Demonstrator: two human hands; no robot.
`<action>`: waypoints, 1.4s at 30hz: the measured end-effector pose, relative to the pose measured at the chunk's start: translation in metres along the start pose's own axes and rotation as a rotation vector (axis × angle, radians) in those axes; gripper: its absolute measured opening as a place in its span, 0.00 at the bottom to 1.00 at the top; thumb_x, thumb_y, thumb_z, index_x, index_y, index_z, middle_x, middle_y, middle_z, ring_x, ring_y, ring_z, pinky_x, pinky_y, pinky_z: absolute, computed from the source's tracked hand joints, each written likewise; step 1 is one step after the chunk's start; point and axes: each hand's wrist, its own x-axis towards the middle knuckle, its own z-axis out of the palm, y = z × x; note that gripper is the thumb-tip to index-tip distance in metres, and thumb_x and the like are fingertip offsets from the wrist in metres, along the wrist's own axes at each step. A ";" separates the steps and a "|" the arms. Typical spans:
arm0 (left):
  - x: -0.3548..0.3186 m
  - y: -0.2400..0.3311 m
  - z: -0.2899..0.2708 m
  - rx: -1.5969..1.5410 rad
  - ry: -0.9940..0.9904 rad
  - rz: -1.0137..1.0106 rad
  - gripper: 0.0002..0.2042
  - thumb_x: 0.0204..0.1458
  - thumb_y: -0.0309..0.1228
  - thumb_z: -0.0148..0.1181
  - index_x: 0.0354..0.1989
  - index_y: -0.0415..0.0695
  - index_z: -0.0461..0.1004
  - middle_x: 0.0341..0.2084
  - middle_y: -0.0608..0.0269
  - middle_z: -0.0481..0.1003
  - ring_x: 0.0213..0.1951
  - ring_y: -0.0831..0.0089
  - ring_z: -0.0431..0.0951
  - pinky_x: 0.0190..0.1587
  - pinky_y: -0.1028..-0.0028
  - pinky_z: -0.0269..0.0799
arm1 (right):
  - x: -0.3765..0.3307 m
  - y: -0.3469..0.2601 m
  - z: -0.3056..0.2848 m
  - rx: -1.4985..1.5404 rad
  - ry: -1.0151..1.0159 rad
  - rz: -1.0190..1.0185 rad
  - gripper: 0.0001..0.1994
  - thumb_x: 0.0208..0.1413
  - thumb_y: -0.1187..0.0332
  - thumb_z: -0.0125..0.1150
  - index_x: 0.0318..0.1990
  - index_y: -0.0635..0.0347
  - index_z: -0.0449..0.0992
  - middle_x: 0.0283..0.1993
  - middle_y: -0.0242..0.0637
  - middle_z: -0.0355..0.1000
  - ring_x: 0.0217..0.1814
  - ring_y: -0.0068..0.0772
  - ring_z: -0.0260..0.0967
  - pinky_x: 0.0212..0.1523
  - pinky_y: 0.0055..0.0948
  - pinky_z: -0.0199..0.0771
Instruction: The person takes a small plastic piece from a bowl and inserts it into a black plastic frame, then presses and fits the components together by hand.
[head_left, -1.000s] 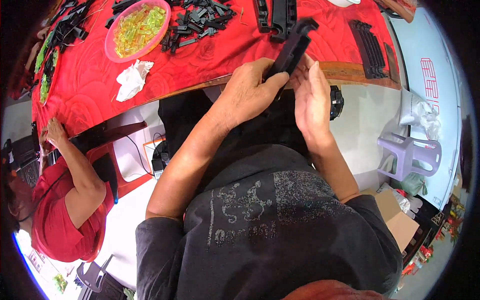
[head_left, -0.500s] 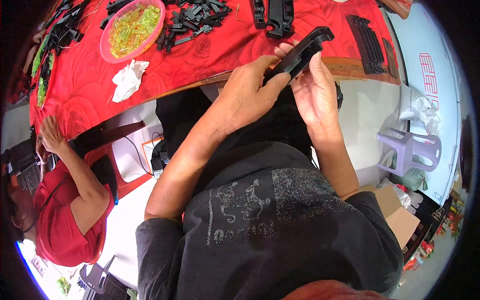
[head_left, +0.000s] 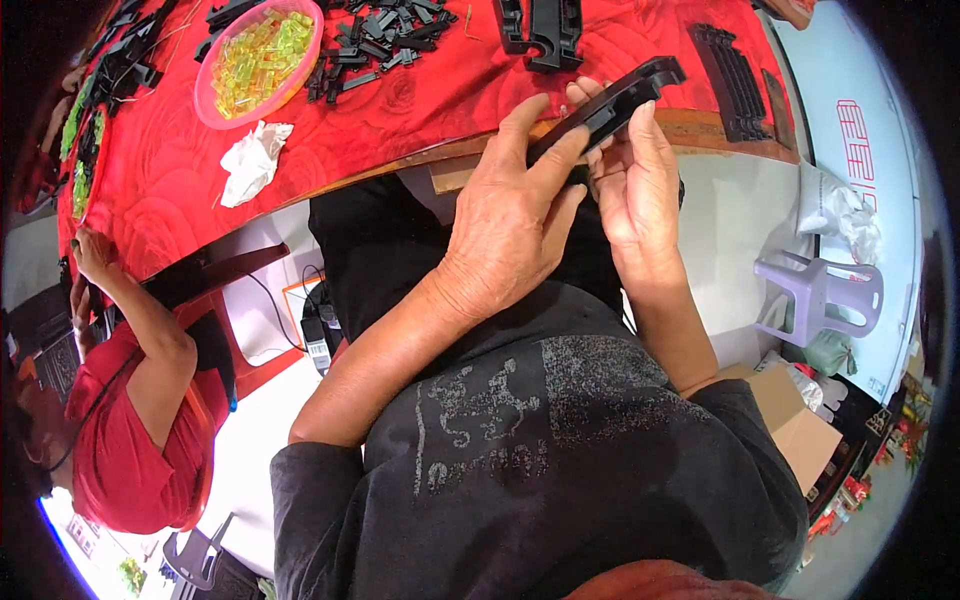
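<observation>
A long black plastic part (head_left: 612,112), with a hooked far end and a hollowed channel, is held tilted above the table's front edge. My left hand (head_left: 508,205) grips its near end, its fingers lying along the side and over the top. From the right, my right hand (head_left: 638,190) steadies the part, with the thumb up against its side and the other fingers behind and under it. The left fingers partly cover the near end. Just beyond my hands lie larger black plastic parts (head_left: 553,45) on the red tablecloth (head_left: 430,110).
A pink basket (head_left: 200,95) holds yellow-green clear pieces, with small black pieces (head_left: 375,45) heaped beside it. Crumpled white tissue (head_left: 255,162) lies near the edge. Black strips (head_left: 735,85) are stacked at right. A co-worker in red (head_left: 140,430) sits at left; a lilac stool (head_left: 820,295) stands at right.
The black part has shifted slightly right and lies flatter. My left hand has turned, and its fingers have moved on the near end. The co-worker's hand has moved slightly.
</observation>
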 end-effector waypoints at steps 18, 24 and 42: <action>-0.003 0.008 0.000 0.037 -0.088 -0.039 0.29 0.48 0.25 0.66 0.61 0.36 0.66 0.62 0.40 0.61 0.60 0.43 0.69 0.60 0.58 0.69 | -0.003 0.004 -0.002 -0.021 0.002 0.003 0.19 0.71 0.56 0.46 0.52 0.66 0.72 0.54 0.48 0.75 0.57 0.40 0.74 0.54 0.36 0.78; -0.007 0.010 0.002 0.054 -0.107 -0.022 0.31 0.48 0.25 0.66 0.63 0.37 0.64 0.62 0.39 0.61 0.62 0.43 0.66 0.62 0.58 0.66 | -0.003 0.005 -0.004 -0.039 0.007 0.022 0.19 0.71 0.56 0.46 0.52 0.64 0.73 0.54 0.46 0.76 0.57 0.38 0.75 0.46 0.25 0.76; -0.013 0.005 -0.003 -0.062 0.006 0.003 0.22 0.47 0.22 0.65 0.53 0.34 0.73 0.60 0.40 0.64 0.59 0.45 0.68 0.60 0.58 0.68 | -0.002 -0.002 -0.008 -0.007 0.007 0.033 0.19 0.71 0.57 0.47 0.52 0.66 0.72 0.55 0.49 0.74 0.58 0.41 0.74 0.58 0.36 0.78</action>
